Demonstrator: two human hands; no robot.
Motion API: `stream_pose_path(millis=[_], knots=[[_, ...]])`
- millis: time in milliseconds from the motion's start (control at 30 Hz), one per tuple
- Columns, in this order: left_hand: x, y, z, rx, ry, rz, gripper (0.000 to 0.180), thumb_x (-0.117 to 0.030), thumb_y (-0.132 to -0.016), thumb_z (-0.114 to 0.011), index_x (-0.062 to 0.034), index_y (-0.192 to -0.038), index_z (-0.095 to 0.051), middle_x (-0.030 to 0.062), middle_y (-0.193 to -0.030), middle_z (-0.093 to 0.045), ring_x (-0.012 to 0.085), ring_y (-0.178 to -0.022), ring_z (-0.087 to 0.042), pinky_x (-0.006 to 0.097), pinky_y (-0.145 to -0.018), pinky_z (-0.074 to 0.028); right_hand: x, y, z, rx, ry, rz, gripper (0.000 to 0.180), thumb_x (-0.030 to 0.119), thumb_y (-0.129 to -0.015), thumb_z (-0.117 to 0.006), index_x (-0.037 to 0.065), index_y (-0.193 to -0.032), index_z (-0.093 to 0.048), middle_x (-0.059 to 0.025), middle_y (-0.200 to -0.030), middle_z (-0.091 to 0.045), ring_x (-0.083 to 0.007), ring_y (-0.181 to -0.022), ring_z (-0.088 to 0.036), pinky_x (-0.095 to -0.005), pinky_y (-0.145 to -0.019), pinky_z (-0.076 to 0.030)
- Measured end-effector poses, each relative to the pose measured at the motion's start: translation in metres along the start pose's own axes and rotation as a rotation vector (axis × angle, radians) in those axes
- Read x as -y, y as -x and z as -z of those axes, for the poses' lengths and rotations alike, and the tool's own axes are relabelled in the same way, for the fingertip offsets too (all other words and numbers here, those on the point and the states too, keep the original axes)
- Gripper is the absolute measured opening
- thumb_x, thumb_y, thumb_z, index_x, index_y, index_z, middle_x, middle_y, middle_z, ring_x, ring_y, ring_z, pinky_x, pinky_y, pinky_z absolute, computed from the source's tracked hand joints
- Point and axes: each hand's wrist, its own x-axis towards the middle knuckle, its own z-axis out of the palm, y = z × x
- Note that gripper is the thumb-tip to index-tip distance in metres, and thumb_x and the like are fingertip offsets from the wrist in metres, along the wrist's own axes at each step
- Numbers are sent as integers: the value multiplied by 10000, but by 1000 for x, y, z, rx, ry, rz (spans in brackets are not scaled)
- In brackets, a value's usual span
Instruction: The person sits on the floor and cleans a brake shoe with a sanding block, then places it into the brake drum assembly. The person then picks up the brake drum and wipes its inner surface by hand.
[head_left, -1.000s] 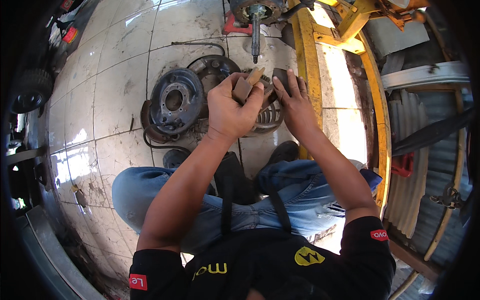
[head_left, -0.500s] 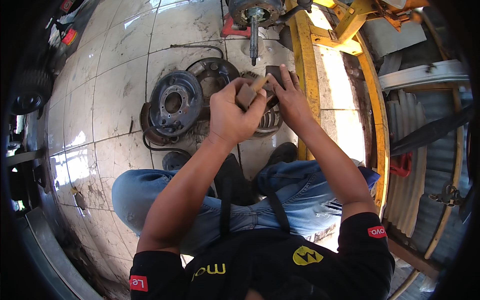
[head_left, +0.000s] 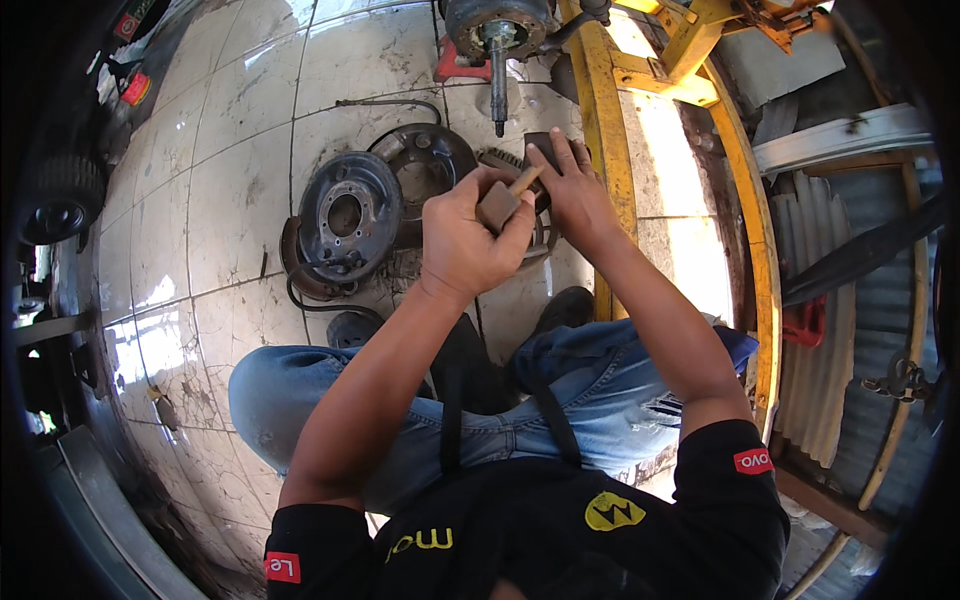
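Left hand (head_left: 463,238) grasps the brown block (head_left: 497,207), centre, above the floor (head_left: 225,190); right hand (head_left: 580,205) touches a dark piece (head_left: 540,147), its grip unclear. Work seems unfinished: block in hand, plates (head_left: 325,188) lying left, far shaft (head_left: 499,95) bare.

Tilted brown block (head_left: 497,207), with a darker, flat-looking piece (head_left: 540,147) near it

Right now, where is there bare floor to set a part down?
The widest nearly bare tile lies between the tyre at far left and the round black plate; another lies beyond the thin hose. It's crowded between that plate and the yellow frame, where the left hand grips a brown block beside the right hand.
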Motion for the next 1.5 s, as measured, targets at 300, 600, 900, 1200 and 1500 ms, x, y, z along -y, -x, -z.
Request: stream_pose_path(millis=[300, 600, 900, 1200, 1500], knots=[[4, -3, 2, -41, 125, 178, 215, -162, -846, -694, 33, -932, -663, 121, -710, -689, 163, -622, -673, 298, -602, -532, -11, 21, 14, -62, -61, -47, 677, 84, -902, -562, 272, -1512, -338, -199, -1580, -238, -492, -1392, -315, -529, -1067, -420], [-9, 1, 1, 8, 46, 40, 176, -135, -839, -695, 21, -913, -662, 128, -707, -688, 161, -633, -681, 295, -603, -534, -27, -8, 0, -50, -12, -234, 658, 67, -918, -516, 283, -1512, -333, -190, -1592, -211, -489, -1400, -308, -593, -1074, -379], [0, -5, 2, 11, 93, 167, 169, -118, -892, -661, 34, -960, -636, 27, -685, -638, 76, -611, -587, 245, -578, -472, -9, 11, -5, -58, 51, -46, 694, 16, -892, -502, 270, -1514, -329, -174, -1593, -218, -490, -1405, -295, -575, -1086, -374], [10, -11, 4, -40, 129, 231, 235, -183, -850, -694, 39, -913, -652, 115, -707, -671, 155, -633, -635, 303, -620, -510, -11, 10, -1, -72, -74, 23, 725, 0, -853, -567, 302, -1486, -383, -216, -1574, -242, -487, -1398, -312, -541, -1076, -398], [14, -14, 4, -54, 159, 209, 240, -189, -847, -702, 40, -890, -644, 115, -703, -658, 151, -622, -609, 315, -611, -501, -18, 4, 1, -206, -120, 11, 653, 18, -871, -555, 312, -1445, -446, -178, -1580, -248, -479, -1392, -328, -523, -1066, -415]])
